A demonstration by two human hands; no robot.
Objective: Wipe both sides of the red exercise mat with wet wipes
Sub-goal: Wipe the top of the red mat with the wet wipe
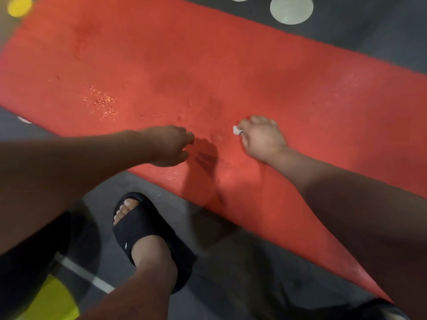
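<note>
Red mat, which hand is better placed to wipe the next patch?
Right. The right hand pinches the white wipe down on the red mat; the left hand, beside it, shows no wipe.

The exercise mat [208,65] is a uniform red-orange, with a patch of glistening pale speckles [101,102] left of centre and a faint whitish haze toward its right end; the wet wipe [236,130] is white. The floor [231,250] is dark grey, marked with pale grey-white discs [291,8], one yellow disc [19,5], a white stripe [87,273] and a yellow-green area [53,301]. The slide sandal [147,227] is black with a small white mark [126,245], possibly a logo.
</note>
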